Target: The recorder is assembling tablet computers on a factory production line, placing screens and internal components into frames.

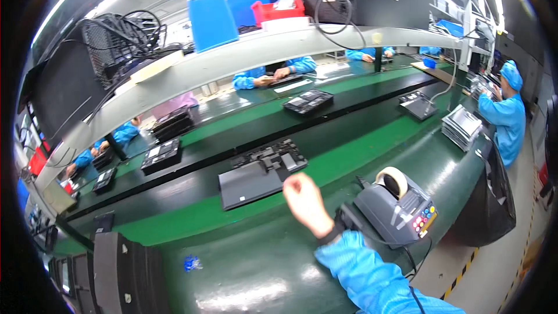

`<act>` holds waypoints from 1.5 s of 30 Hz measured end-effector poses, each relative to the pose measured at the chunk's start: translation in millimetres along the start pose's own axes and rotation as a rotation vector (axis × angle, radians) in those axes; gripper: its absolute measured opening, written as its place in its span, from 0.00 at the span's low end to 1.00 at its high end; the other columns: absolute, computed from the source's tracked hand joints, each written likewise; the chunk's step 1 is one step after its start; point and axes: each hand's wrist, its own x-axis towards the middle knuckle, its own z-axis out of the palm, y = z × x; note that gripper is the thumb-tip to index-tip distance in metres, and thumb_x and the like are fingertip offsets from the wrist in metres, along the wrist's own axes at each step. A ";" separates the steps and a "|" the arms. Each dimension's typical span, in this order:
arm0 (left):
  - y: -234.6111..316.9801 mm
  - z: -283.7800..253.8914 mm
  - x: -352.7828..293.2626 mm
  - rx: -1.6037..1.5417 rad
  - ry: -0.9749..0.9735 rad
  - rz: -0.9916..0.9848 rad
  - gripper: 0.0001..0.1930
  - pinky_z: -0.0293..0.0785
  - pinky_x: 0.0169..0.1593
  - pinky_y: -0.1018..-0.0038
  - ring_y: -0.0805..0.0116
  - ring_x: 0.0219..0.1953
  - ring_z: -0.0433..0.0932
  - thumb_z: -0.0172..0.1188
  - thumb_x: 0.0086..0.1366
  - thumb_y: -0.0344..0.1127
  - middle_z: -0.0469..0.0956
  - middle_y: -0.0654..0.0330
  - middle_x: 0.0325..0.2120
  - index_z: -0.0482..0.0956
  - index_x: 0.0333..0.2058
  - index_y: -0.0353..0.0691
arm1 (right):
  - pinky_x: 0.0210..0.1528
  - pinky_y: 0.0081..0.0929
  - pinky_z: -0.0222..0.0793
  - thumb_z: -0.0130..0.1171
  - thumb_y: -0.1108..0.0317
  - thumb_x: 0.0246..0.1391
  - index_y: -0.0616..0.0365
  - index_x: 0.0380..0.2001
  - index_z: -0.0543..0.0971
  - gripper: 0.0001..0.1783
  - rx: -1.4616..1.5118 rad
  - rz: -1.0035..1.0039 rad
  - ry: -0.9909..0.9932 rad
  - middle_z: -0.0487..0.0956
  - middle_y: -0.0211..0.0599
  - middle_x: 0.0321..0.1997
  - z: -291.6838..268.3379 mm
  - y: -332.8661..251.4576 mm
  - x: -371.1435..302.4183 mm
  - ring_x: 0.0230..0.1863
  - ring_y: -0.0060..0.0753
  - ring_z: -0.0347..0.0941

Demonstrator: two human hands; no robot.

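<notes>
My right hand [305,200] reaches in from the lower right in a blue sleeve, with a black band at the wrist. Its fingers look curled closed, slightly blurred, and their inner side is hidden. Just beyond it lies an opened laptop: a flat grey panel [250,185] and a dark base with bare inner parts [272,156]. The hand is by the panel's right end; I cannot tell whether they touch. Right of my forearm stands a grey tape dispenser [392,209] with a cream tape roll [392,182] and coloured buttons. My left hand is out of view.
More laptop units [308,102] sit along the green line. A shelf [261,38] with bins and cables spans overhead. Black foam-like blocks [128,273] stand lower left, near a blue scrap [192,263]. A silver stack [462,127], black bag [488,197] and co-worker [504,116] are right.
</notes>
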 end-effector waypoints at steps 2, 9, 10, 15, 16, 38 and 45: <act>-11.7 3.9 -4.6 -0.005 0.099 0.200 0.18 0.66 0.48 0.72 0.65 0.43 0.70 0.48 0.68 0.44 0.73 0.54 0.39 0.70 0.47 0.34 | 0.43 0.42 0.68 0.55 0.63 0.45 0.61 0.33 0.75 0.13 -0.336 0.106 0.213 0.76 0.50 0.37 17.0 30.9 44.3 0.41 0.50 0.73; -29.5 14.4 -63.1 -0.302 0.727 0.389 0.08 0.66 0.38 0.80 0.79 0.33 0.68 0.50 0.68 0.36 0.70 0.68 0.28 0.72 0.37 0.38 | 0.48 0.47 0.69 0.56 0.49 0.51 0.67 0.40 0.74 0.28 -0.853 0.470 0.001 0.77 0.57 0.42 31.6 129.5 105.3 0.45 0.57 0.73; -37.2 13.4 -73.7 -0.382 0.800 0.428 0.09 0.67 0.40 0.79 0.77 0.34 0.70 0.50 0.68 0.36 0.72 0.65 0.30 0.72 0.38 0.37 | 0.49 0.46 0.69 0.56 0.48 0.51 0.67 0.40 0.75 0.29 -0.817 0.490 -0.038 0.77 0.58 0.42 35.1 129.1 114.4 0.46 0.57 0.73; -80.6 11.6 -102.3 -0.612 0.893 0.810 0.19 0.70 0.49 0.67 0.61 0.43 0.76 0.52 0.66 0.43 0.76 0.50 0.39 0.69 0.44 0.31 | 0.54 0.40 0.66 0.51 0.41 0.52 0.67 0.42 0.78 0.35 -0.643 0.548 -0.272 0.75 0.57 0.48 44.1 136.9 138.6 0.52 0.55 0.71; -91.6 5.6 -105.5 -0.627 0.883 0.821 0.19 0.70 0.49 0.67 0.61 0.43 0.76 0.52 0.66 0.43 0.76 0.50 0.39 0.69 0.44 0.31 | 0.54 0.40 0.65 0.50 0.40 0.52 0.67 0.43 0.78 0.36 -0.642 0.566 -0.238 0.75 0.57 0.48 46.2 150.4 137.1 0.52 0.55 0.71; -61.2 -89.3 -160.0 -0.998 0.960 0.954 0.40 0.66 0.53 0.46 0.47 0.54 0.68 0.44 0.62 0.64 0.68 0.43 0.52 0.62 0.54 0.27 | 0.25 0.30 0.77 0.46 0.54 0.63 0.67 0.43 0.73 0.23 0.506 0.915 -0.219 0.79 0.40 0.36 -96.0 -27.3 -115.3 0.31 0.33 0.77; -89.5 -89.3 -96.5 -0.823 1.136 0.594 0.17 0.72 0.49 0.68 0.64 0.46 0.75 0.55 0.64 0.36 0.76 0.54 0.43 0.71 0.47 0.31 | 0.24 0.28 0.76 0.49 0.55 0.62 0.71 0.43 0.71 0.23 0.325 0.929 -0.243 0.78 0.43 0.36 -147.8 -6.4 -153.9 0.30 0.33 0.76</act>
